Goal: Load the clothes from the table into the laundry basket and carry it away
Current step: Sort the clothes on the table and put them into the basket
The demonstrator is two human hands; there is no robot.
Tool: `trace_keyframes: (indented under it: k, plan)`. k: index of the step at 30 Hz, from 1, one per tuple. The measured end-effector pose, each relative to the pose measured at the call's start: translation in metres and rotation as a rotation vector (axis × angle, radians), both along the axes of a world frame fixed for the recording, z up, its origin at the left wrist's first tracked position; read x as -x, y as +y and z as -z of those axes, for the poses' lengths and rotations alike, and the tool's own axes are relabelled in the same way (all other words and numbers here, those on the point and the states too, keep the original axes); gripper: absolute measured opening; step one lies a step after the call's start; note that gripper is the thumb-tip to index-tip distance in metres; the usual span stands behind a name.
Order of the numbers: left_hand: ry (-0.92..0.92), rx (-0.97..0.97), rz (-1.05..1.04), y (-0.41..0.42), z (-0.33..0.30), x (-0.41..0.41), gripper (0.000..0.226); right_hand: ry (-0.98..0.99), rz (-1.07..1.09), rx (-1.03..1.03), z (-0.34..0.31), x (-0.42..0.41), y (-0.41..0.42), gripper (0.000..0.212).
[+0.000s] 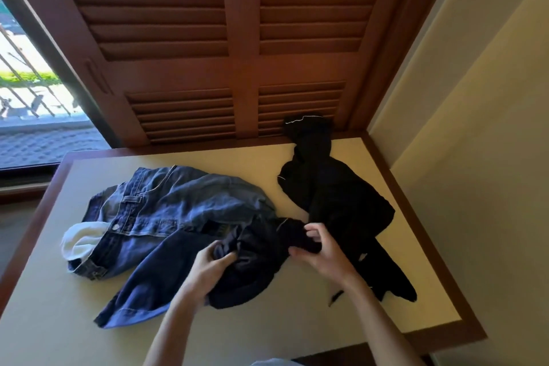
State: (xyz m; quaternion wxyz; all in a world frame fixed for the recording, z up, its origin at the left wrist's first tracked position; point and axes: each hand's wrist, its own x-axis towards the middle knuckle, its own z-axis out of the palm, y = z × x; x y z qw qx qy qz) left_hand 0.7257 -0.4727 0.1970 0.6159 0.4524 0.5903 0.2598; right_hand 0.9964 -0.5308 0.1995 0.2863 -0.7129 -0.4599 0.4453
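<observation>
A table (44, 291) with a pale top and a brown wooden edge stands in front of brown wooden shutters (225, 24). On the table lie some clothes. A pair of blue jeans (166, 211) is spread out on the left part of the table, and a white cloth (78, 242) peeks out from under its left side. A black garment (332, 196) lies on the right part of the table, and its far end leans up against the bottom of the shutters. Between these 2 lies a dark navy garment (252, 270), bunched up, resting partly on the jeans and touching the black garment. The person has 2 hands on the clothes. The left hand (209, 269) has its fingers curled into the dark navy garment and grips a fold of it. The right hand (322, 249) has its fingers and thumb bent around a dark bunch of cloth where the navy and black clothes meet, and I cannot tell for sure which of the 2 it holds. Both bare arms reach in from the bottom. At the far left is a window (26, 92) with bright light, railings and green plants outside. A plain cream wall (490, 157) stands on the right.
</observation>
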Motion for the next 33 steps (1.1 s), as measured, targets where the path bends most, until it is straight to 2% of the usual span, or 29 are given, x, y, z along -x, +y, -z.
trace_keyframes:
  k: [2,3,4,6,7,9,10,12,15,17,19,21,23,25,27,30,33]
  plan:
    - [0.148,-0.055,-0.075,0.007,0.0,0.037,0.021,-0.449,0.149,0.0,0.009,-0.03,0.006,0.086]
    - [0.224,-0.067,-0.108,0.009,0.001,0.057,0.022,-0.594,0.212,0.065,0.018,-0.045,0.007,0.096]
    - [0.306,-0.078,-0.142,0.012,0.002,0.076,0.023,-0.629,0.262,0.168,0.026,-0.057,0.007,0.104]
    - [0.441,-0.098,-0.206,0.014,-0.002,0.102,0.028,-0.52,0.296,0.355,0.047,-0.075,0.007,0.102]
    - [0.464,-0.122,-0.229,0.014,-0.009,0.105,0.029,-0.454,0.279,0.385,0.058,-0.079,0.006,0.09]
    - [0.42,-0.171,-0.246,0.015,-0.018,0.092,0.032,-0.383,0.213,0.341,0.071,-0.069,0.002,0.056]
    - [0.382,-0.2,-0.25,0.016,-0.022,0.078,0.038,-0.363,0.18,0.301,0.072,-0.057,-0.002,0.045]
    - [0.289,-0.273,-0.231,0.019,-0.026,0.041,0.044,-0.286,0.054,0.234,0.067,-0.024,-0.014,0.039]
    - [0.199,-0.378,0.01,0.018,-0.026,-0.028,0.043,-0.18,-0.221,0.213,0.053,0.023,-0.041,0.047]
    - [0.247,-0.389,0.299,0.013,-0.017,-0.07,0.04,0.022,-0.332,0.216,0.027,0.035,-0.056,0.044]
    - [0.314,-0.243,0.606,0.005,-0.006,-0.098,0.049,0.187,-0.227,0.216,-0.002,0.026,-0.064,0.031]
    - [0.312,0.002,0.75,-0.001,-0.001,-0.109,0.071,0.323,0.013,0.191,-0.032,0.003,-0.06,0.028]
    - [0.178,0.293,0.697,-0.005,-0.011,-0.114,0.078,0.501,0.248,0.164,-0.06,-0.021,-0.046,0.023]
    - [-0.114,0.522,0.569,-0.008,-0.013,-0.116,0.071,0.588,0.436,0.151,-0.08,-0.041,-0.027,0.018]
    - [-0.268,0.575,0.452,-0.011,-0.011,-0.115,0.063,0.387,0.472,0.173,-0.074,-0.059,-0.004,0.026]
    - [-0.128,0.403,0.324,-0.016,-0.001,-0.11,0.051,0.101,0.375,0.278,-0.041,-0.072,0.018,0.036]
    - [-0.044,0.206,0.286,-0.019,0.013,-0.096,0.056,-0.27,0.056,0.343,-0.013,-0.074,0.026,0.045]
